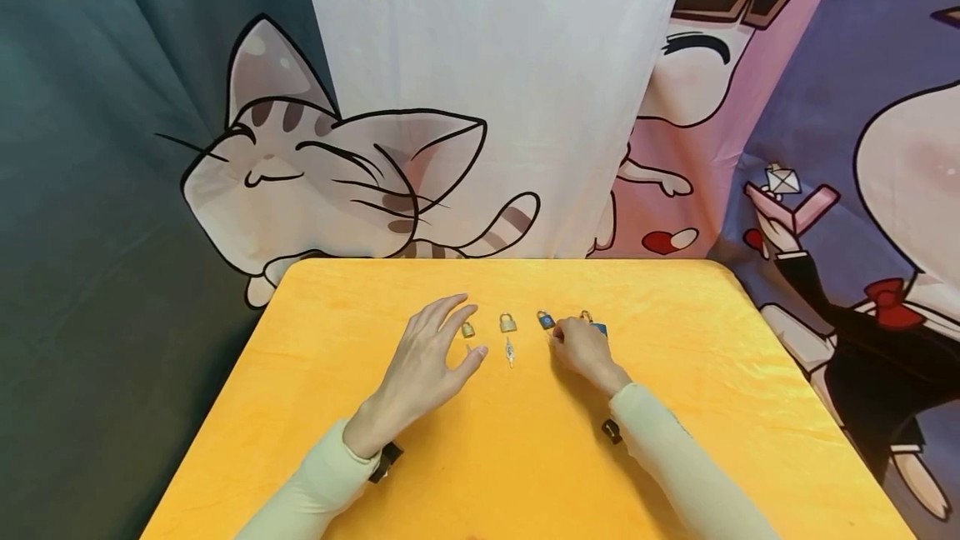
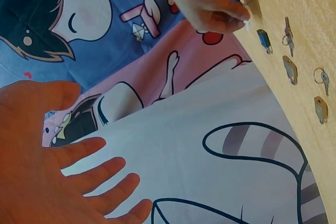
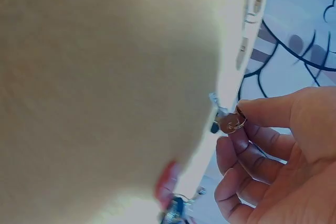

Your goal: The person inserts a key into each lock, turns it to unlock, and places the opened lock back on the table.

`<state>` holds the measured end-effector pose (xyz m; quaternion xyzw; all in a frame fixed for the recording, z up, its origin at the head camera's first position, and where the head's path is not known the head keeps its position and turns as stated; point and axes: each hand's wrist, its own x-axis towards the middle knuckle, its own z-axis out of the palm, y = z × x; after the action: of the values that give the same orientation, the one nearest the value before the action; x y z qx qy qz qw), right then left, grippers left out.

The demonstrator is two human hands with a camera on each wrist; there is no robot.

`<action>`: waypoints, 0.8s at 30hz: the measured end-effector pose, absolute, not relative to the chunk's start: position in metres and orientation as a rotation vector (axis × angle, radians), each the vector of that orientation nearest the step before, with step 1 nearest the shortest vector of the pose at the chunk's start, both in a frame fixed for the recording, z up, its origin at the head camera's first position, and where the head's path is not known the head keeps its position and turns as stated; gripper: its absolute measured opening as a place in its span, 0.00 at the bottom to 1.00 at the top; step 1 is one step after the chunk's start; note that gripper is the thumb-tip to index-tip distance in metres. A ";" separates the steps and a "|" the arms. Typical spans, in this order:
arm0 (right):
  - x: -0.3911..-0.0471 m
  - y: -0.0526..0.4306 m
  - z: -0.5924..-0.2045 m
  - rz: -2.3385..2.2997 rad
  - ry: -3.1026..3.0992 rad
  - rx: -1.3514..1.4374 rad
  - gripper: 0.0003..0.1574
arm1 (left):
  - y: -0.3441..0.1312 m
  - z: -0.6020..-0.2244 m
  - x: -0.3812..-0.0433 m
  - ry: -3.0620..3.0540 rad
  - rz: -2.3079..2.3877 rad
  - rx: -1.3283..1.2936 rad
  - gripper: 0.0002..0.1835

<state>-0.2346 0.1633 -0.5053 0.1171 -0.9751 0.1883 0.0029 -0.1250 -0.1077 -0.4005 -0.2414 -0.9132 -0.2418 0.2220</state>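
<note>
watching from my end, i've got the right hand [image 1: 587, 347] pinching a small ringed key [image 3: 231, 123] between thumb and curled fingers just beside the middle blue padlock [image 1: 545, 321], probably because something that tiny needs a fingertip grip, though its blade is too blurred to make out. the left hand [image 1: 427, 357] hangs over the yellow table [image 1: 480, 457] with fingers spread and nothing in them, likely out of the way, while the larger brass padlock [image 1: 507, 323] has a loose key [image 1: 510, 352] nearby, i guess so pairs stay easy to pick out.
</note>
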 end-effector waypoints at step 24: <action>-0.213 0.174 -0.420 0.634 -2.835 0.399 0.10 | -0.101 -0.398 -0.126 -2.542 -0.718 -0.654 0.27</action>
<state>-0.2134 0.1737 -0.4203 0.1352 -0.9615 0.2151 0.1046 -0.1261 -0.1014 -0.3976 -0.2352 -0.9136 -0.2580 0.2084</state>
